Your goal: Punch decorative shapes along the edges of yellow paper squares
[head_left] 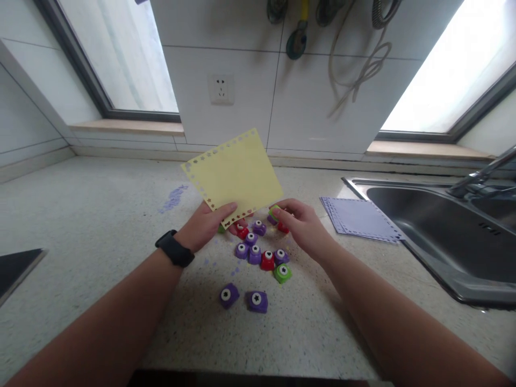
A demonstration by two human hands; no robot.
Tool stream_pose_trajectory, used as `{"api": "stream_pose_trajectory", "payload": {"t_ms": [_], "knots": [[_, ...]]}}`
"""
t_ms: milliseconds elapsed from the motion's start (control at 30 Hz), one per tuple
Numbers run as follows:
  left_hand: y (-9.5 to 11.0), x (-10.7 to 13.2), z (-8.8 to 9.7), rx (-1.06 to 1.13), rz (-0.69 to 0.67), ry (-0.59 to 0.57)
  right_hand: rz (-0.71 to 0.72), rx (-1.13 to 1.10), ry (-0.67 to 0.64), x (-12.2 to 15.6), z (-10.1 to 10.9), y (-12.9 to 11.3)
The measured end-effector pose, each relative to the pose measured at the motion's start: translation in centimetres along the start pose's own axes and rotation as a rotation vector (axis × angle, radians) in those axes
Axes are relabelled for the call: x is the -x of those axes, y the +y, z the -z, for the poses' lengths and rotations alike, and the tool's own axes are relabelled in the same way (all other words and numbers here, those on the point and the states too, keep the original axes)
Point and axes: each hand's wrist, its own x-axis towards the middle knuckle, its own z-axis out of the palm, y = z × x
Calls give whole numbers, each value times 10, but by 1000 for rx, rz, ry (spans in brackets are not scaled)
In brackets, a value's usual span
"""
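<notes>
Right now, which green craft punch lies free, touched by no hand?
The green punch at the cluster's right end, beside a red punch. A second green punch sits in the right hand.

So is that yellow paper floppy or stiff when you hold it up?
Probably fairly stiff: the yellow paper stands nearly flat though the left hand pinches only its bottom edge. It likely weighs very little. Its hole-punched edges may tear easily, especially near the green punch in the right hand.

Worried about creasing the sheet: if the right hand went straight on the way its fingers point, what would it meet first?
Likely the lower edge of the yellow paper, just past the green punch pinched in the right hand; the left hand grips it beyond. Depth unclear.
</notes>
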Motion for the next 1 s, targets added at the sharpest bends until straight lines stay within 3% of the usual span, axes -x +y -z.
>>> {"api": "stream_pose_trajectory", "payload": {"t_ms": [167, 333, 600, 1000], "knots": [[-3, -4, 2, 37, -1, 27, 17, 267, -105, 1, 2, -1], [-4, -5, 3, 52, 7, 31, 87, 539, -110, 4, 2, -5], [-6, -6, 5, 69, -20, 10, 195, 761, -220, 6, 1, -2], [-2, -2, 3, 18, 8, -32, 221, 757, -257, 7, 0, -3]]}}
